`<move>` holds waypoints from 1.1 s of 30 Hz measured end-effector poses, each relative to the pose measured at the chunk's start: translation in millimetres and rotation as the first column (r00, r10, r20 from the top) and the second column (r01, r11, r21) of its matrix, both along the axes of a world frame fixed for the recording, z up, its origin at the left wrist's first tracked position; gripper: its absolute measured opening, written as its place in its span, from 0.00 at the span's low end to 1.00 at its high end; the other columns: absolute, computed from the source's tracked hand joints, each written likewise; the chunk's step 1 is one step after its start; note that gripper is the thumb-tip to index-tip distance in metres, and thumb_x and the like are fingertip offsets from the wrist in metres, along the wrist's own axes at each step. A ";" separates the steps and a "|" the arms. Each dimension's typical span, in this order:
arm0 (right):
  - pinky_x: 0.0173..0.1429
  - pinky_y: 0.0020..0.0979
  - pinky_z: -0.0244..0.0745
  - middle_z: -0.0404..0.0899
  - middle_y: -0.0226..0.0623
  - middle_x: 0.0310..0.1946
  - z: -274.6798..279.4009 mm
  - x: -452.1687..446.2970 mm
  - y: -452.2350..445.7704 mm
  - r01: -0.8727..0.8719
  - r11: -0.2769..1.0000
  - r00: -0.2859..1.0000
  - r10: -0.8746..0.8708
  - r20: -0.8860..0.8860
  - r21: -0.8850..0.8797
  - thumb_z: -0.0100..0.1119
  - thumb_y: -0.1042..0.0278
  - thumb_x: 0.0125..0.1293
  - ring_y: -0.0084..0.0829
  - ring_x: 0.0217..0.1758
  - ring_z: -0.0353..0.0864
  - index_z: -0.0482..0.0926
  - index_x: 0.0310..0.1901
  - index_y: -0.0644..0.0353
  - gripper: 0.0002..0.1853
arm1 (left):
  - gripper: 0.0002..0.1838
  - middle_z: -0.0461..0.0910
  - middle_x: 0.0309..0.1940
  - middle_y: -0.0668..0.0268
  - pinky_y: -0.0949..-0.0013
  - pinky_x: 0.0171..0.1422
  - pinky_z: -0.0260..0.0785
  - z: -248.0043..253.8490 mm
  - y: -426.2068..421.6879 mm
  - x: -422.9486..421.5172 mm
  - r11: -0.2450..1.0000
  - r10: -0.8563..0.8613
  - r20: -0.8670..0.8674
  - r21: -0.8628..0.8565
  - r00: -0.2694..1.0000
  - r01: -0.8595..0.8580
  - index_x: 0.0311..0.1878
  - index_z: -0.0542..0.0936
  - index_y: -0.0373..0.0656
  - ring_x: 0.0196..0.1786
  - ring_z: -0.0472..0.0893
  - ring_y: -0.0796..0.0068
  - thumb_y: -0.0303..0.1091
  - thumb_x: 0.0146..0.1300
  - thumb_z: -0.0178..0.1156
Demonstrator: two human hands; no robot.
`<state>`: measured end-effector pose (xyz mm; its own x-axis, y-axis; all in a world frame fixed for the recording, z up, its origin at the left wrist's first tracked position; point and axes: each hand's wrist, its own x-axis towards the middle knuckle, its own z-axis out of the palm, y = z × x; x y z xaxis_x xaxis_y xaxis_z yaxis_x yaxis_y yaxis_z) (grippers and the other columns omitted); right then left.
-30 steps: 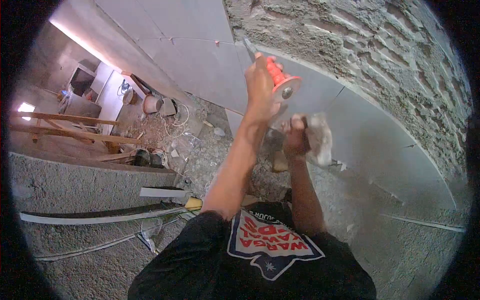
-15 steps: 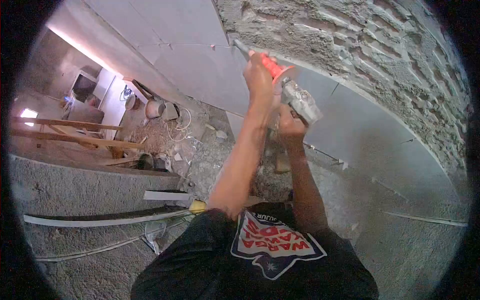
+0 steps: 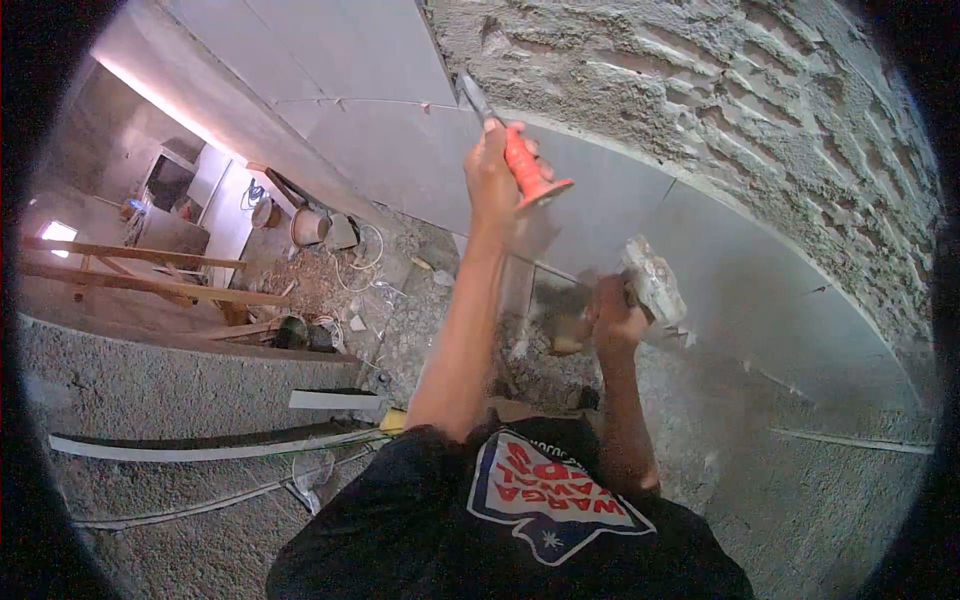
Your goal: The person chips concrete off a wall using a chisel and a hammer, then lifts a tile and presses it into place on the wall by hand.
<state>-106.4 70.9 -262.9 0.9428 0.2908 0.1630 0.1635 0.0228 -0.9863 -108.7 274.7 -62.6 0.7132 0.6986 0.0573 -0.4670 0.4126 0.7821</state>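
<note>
My left hand [image 3: 492,180] is wrapped round a chisel [image 3: 527,168] with an orange grip and a round guard. The chisel's metal tip rests at the upper edge of the grey wall tiles [image 3: 400,150], where they meet the rough, grooved plaster [image 3: 640,75]. Lower and to the right, my right hand [image 3: 617,318] is closed on a hammer, slightly blurred. The hammer's pale, crusted head [image 3: 655,282] is clear of the chisel's guard, in front of the tiles.
Rubble covers the floor [image 3: 400,310]. Buckets [image 3: 309,227] and a loop of cable lie at the left, beyond wooden beams [image 3: 150,285]. A low rough wall [image 3: 180,375] and a long pale strip [image 3: 200,452] are at the lower left.
The hammer head was against the chisel's guard half a second ago and is now away from it, lower right. My left hand and the chisel have tilted a little, the tip staying at the tile edge.
</note>
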 end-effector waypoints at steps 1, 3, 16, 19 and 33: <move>0.42 0.39 0.79 0.76 0.34 0.32 -0.2 0.0 0.9 0.053 0.995 0.994 -0.045 0.095 -0.086 0.57 0.60 0.78 0.35 0.33 0.77 0.78 0.52 0.60 0.12 | 0.21 0.76 0.33 0.65 0.64 0.29 0.75 1.9 5.9 0.4 1.000 -0.028 -0.004 0.008 1.000 0.028 0.50 0.74 0.42 0.27 0.78 0.70 0.53 0.81 0.49; 0.50 0.43 0.81 0.80 0.38 0.34 -0.3 -1.8 7.2 0.100 0.995 0.947 -0.090 0.309 -0.017 0.58 0.62 0.76 0.41 0.37 0.81 0.79 0.51 0.62 0.12 | 0.21 0.76 0.33 0.65 0.64 0.32 0.76 5.8 11.5 -2.7 0.997 -0.077 0.026 -0.023 0.997 0.077 0.50 0.74 0.42 0.27 0.77 0.71 0.53 0.81 0.50; 0.49 0.40 0.78 0.84 0.37 0.41 60.3 -7.5 10.4 0.228 0.958 0.798 -0.082 0.598 -0.172 0.64 0.55 0.72 0.37 0.46 0.84 0.80 0.47 0.61 0.16 | 0.22 0.77 0.32 0.67 0.66 0.28 0.74 38.4 -25.8 -30.2 0.969 -0.237 0.045 -0.069 0.971 0.239 0.51 0.74 0.41 0.26 0.77 0.73 0.54 0.82 0.47; 0.44 0.33 0.79 0.83 0.36 0.34 39.2 -20.6 -17.8 0.124 0.986 0.988 -0.133 0.078 0.109 0.60 0.51 0.75 0.32 0.40 0.84 0.81 0.42 0.62 0.19 | 0.24 0.77 0.31 0.66 0.67 0.25 0.75 58.5 -63.4 -26.2 0.940 -0.336 -0.009 0.063 0.942 0.336 0.51 0.74 0.39 0.23 0.79 0.72 0.55 0.81 0.48; 0.28 0.28 0.67 0.75 0.32 0.26 230.5 -36.0 -99.5 0.031 0.818 0.999 -0.014 -0.034 0.575 0.56 0.42 0.76 0.24 0.25 0.72 0.77 0.41 0.63 0.25 | 0.23 0.77 0.36 0.65 0.63 0.39 0.77 89.4 -136.7 23.7 0.967 -0.230 0.142 -0.078 0.963 0.243 0.54 0.73 0.39 0.34 0.79 0.69 0.53 0.80 0.51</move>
<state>-142.4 -28.6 -32.5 0.9545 0.1303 0.2683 0.1448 0.5840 -0.7988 -85.0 138.1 26.8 0.8493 0.5176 0.1035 -0.4430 0.5923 0.6731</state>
